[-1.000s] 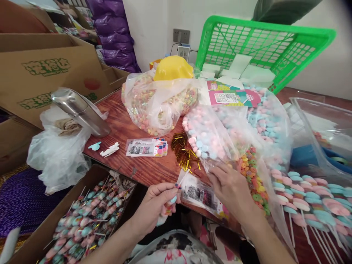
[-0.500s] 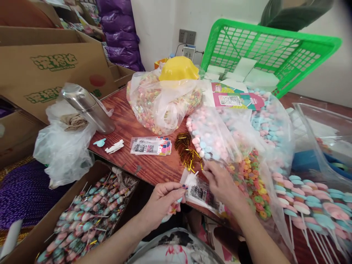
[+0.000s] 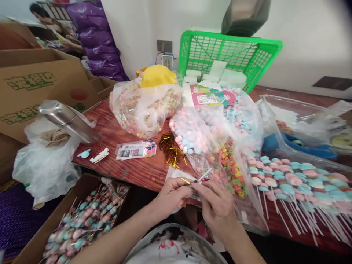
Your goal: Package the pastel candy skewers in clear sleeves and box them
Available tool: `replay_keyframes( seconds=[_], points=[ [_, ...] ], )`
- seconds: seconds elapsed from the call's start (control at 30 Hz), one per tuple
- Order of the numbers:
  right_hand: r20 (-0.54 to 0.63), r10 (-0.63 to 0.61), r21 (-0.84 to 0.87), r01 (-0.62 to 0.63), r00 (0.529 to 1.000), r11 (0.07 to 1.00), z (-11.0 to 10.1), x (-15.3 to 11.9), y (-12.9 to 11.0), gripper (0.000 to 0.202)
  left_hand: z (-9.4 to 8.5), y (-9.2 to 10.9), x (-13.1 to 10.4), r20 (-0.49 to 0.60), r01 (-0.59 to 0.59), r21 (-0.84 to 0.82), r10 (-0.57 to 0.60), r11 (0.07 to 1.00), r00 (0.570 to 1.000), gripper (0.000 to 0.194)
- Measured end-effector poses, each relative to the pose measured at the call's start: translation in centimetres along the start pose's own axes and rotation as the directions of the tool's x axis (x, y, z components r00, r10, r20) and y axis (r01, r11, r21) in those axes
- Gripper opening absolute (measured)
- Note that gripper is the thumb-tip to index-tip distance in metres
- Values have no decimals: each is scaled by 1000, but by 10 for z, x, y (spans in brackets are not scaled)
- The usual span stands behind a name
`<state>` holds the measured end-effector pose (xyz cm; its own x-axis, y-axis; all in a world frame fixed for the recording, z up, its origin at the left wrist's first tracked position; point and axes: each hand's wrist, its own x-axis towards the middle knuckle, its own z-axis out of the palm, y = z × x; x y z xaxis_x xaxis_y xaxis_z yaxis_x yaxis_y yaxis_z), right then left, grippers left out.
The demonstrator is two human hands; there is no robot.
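Note:
My left hand (image 3: 171, 195) and my right hand (image 3: 216, 201) meet at the table's front edge, fingers pinched together. Between them is the gathered neck of a wrapped candy skewer, its white stick (image 3: 205, 174) pointing up to the right. A gold twist tie (image 3: 186, 181) crosses that neck at the fingertips of both hands. Most of the skewer's candy is hidden under my fingers. Just beyond the hands lies a pile of gold twist ties (image 3: 171, 149). A clear bag of ring-shaped candy (image 3: 232, 167) is near my right hand.
Marshmallow skewers (image 3: 291, 179) lie at right. A box of wrapped skewers (image 3: 82, 223) stands below left. On the table are printed packets (image 3: 136, 150), a steel flask (image 3: 70, 123), bagged marshmallows (image 3: 189, 134) and a green basket (image 3: 231, 47). A person (image 3: 52, 27) is at the back left.
My right hand has come from the twist-tie pile to my left hand, and a gold twist tie is now at the skewer's neck. The view has shifted to the right.

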<state>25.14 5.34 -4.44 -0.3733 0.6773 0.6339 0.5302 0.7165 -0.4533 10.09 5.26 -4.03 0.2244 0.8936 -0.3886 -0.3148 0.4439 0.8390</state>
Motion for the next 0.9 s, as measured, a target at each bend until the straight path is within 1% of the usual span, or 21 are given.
replay_keyframes(
  seconds=[0.07,0.1,0.17,0.23,0.3,0.37,0.4,0.43,0.5,0.53,0.6,0.63,0.67,0.7,0.73,0.77,0.8,0.83,0.87,0.9],
  points=[
    [-29,21,11,-21,999,1000,-5,-4,4,35,3,-2,-1,48,-14,25,13,1000,999,24],
    [-51,30,22,-29,998,999,-7,-5,4,32,5,-4,-1,51,-34,29,33,999,998,25],
    [-110,60,44,-55,992,997,-9,-6,4,26,9,-6,1,26,-77,52,76,996,997,30],
    [-182,104,69,-93,978,993,-9,-9,4,20,12,-8,3,9,-117,113,117,987,993,31],
    [-221,178,109,-157,959,982,-8,-15,4,13,14,-8,5,22,-168,198,167,966,986,29],
    [-180,309,208,-271,934,940,-7,-23,5,6,15,-8,6,48,-226,283,222,932,974,29],
    [-131,399,291,-349,908,891,-6,-27,5,5,16,-7,6,65,-259,323,251,910,966,30],
    [-61,490,388,-431,870,814,-5,-31,6,8,17,-6,6,88,-294,365,281,883,956,31],
    [101,624,582,-554,775,595,-3,-38,8,17,21,-3,6,152,-373,458,342,807,927,34],
    [177,653,655,-584,736,480,-3,-40,11,20,23,-1,5,194,-415,497,368,762,909,34],
    [324,654,729,-621,684,288,-7,-44,18,25,27,3,5,279,-480,543,391,689,877,36],
    [401,630,739,-642,664,206,-10,-45,23,27,29,4,4,321,-496,547,378,674,868,36],
    [480,593,733,-667,646,134,-14,-45,27,30,30,5,4,359,-496,539,347,681,866,36],
    [554,545,712,-697,630,82,-19,-45,32,33,31,6,5,394,-476,520,296,709,870,36],
    [611,494,684,-727,619,65,-25,-44,36,35,31,6,5,418,-428,498,224,754,880,35],
    [641,450,653,-750,622,108,-31,-42,38,36,31,5,6,428,-348,480,132,805,894,32],
    [638,412,624,-750,651,220,-38,-40,39,36,30,5,8,428,-239,471,17,849,903,29],
    [604,367,591,-706,708,390,-44,-38,38,32,28,5,10,417,-115,468,-104,876,903,26],
    [542,299,545,-600,785,586,-50,-36,35,28,27,4,12,402,14,466,-226,885,887,25],
    [468,201,474,-437,861,765,-55,-34,31,24,25,5,15,393,135,463,-339,876,855,24]
  ],
)
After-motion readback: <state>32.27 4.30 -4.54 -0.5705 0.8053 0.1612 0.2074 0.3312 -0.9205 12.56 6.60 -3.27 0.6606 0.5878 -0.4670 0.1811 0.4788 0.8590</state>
